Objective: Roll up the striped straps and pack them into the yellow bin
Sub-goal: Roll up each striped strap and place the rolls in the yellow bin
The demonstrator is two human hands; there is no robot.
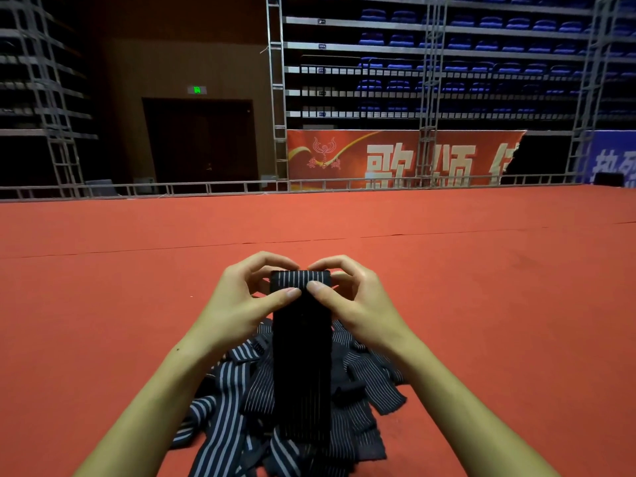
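Right now the loose strap pile [299, 418] lies nearest us on the red floor [481, 270]. Above it, our left hand [247, 297] & right hand [354, 297] pinch the strap [302, 356] at its rolled top end. Risk: roll slackens w/ uneven thumb pressure; hanging tail may snag the pile. Yellow bin not in view.

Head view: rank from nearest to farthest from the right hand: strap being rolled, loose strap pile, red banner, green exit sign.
1. Strap being rolled: pinched at its top by the right hand.
2. Loose strap pile: on the red floor, below the hands.
3. Red banner: far wall, ahead.
4. Green exit sign: above the dark door, far left.
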